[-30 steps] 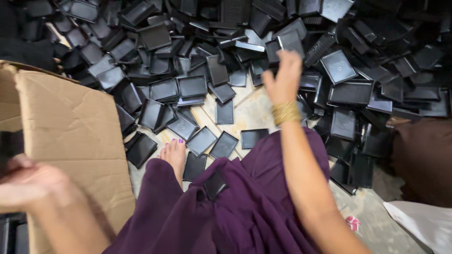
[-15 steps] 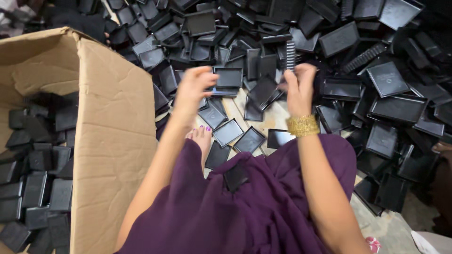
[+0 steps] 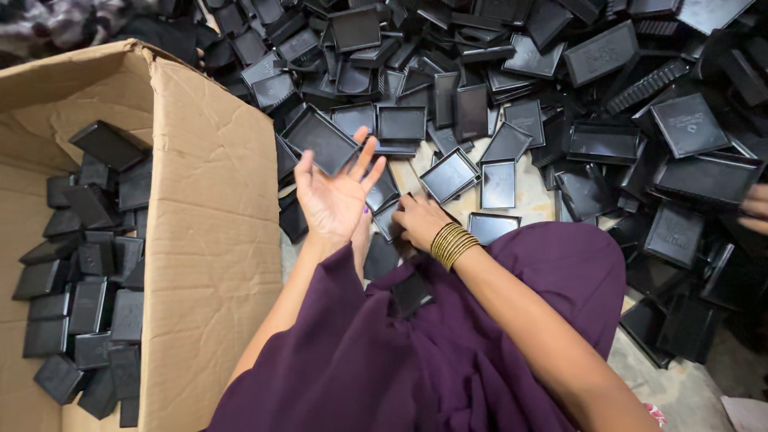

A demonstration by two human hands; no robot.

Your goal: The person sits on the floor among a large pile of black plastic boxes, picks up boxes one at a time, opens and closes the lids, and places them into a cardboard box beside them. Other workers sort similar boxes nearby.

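- While the left hand hangs palm up above the floor, its fingers are spread wide apart and hold nothing; the fingertips point toward 12 o'clock, over a large shallow black plastic tray.
- The right hand lies low, at 3 o'clock from the left hand and just beside it; its fingers are curled together and press on a small black tray lying on the floor. Whether they actually clamp that tray I cannot tell.
- A stack of thin gold bangles rings the right wrist; they are too fine to count.
- Counted: two hands of the wearer, one cardboard box at 9 o'clock, one bare foot partly showing between the hands, and one small black tray resting on the purple garment at 6 o'clock.
- The heap of black trays from 10 o'clock round to 4 o'clock holds far too many to count; a second lot, likewise uncountable, lies inside the box.
- At the 3 o'clock edge another person's fingertips show.
- Against half a second ago: the left hand has turned from knuckles up to palm up, and the right hand has dropped from raised over the heap to the floor near the foot.
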